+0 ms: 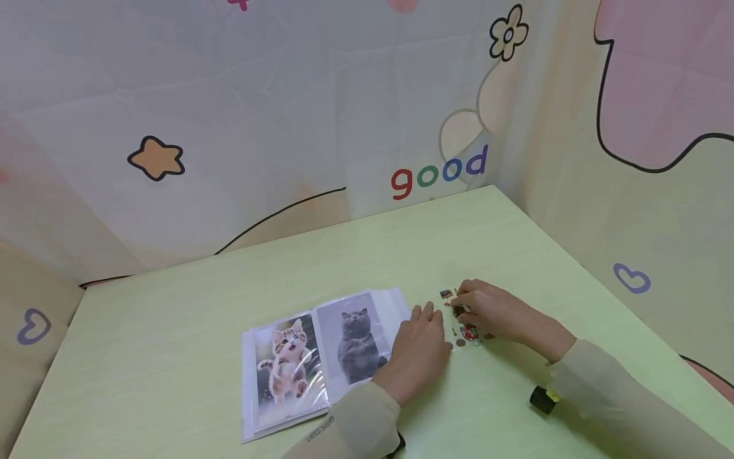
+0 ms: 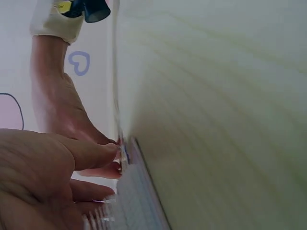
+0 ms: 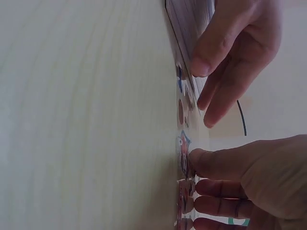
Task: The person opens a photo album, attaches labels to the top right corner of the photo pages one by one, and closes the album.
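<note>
Stickers (image 1: 467, 331) lie on the worktop (image 1: 172, 306) at lower right of centre, beside the album (image 1: 321, 357). Right hand (image 1: 493, 312) pinches one sticker; left hand (image 1: 418, 350) rests flat, fingers straight, pressing the sheet's edge.

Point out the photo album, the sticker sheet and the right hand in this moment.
photo album (image 1: 312, 357), head view, on the open page between the two cat pictures.
sticker sheet (image 1: 469, 333), head view, on a red sticker beside the fingers.
right hand (image 1: 492, 312), head view, on the back of the hand.
</note>
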Available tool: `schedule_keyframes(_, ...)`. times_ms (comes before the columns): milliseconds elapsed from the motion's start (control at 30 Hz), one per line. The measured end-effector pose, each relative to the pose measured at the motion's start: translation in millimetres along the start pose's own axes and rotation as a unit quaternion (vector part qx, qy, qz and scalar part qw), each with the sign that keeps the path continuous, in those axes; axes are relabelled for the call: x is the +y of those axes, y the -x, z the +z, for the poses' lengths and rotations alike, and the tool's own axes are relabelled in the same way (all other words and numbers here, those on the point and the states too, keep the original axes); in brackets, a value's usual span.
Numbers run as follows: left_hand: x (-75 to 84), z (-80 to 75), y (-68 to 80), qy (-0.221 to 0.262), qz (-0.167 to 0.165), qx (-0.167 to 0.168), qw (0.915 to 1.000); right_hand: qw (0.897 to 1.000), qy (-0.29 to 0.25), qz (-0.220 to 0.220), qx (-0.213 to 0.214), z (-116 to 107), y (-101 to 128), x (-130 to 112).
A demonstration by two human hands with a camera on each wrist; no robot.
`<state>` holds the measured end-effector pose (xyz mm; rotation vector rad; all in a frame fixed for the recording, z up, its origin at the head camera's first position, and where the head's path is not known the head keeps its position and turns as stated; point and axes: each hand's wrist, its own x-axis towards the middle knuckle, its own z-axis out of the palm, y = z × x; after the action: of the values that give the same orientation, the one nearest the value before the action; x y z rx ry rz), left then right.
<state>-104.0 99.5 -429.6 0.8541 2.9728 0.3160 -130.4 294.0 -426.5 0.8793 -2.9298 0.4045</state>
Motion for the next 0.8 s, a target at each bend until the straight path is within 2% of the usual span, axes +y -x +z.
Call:
schedule_keyframes(233, 0.2, 4.3, -1.2, -0.035, 0.005, 0.005, 0.9994, 1.000, -0.002, 0.004, 0.008, 1.4, -0.5, -0.3)
schedule_keyframes(467, 2.2, 4.3, -1.0, -0.069, 0.012, 0.000, 0.9975, 0.999, -0.027, 0.047, 0.003, 0.6, -1.8, -3.7)
schedule_keyframes(633, 3.0, 8.1, -1.4, -0.076, 0.015, -0.004, 0.9970, 0.998, -0.013, 0.057, 0.012, 1.9, -0.3, -5.0)
schedule_keyframes(800, 3.8, 10.0, -1.1, -0.082, 0.014, -0.019, 0.9964, 0.998, 0.009, 0.044, 0.031, 3.3, 1.3, -5.8)
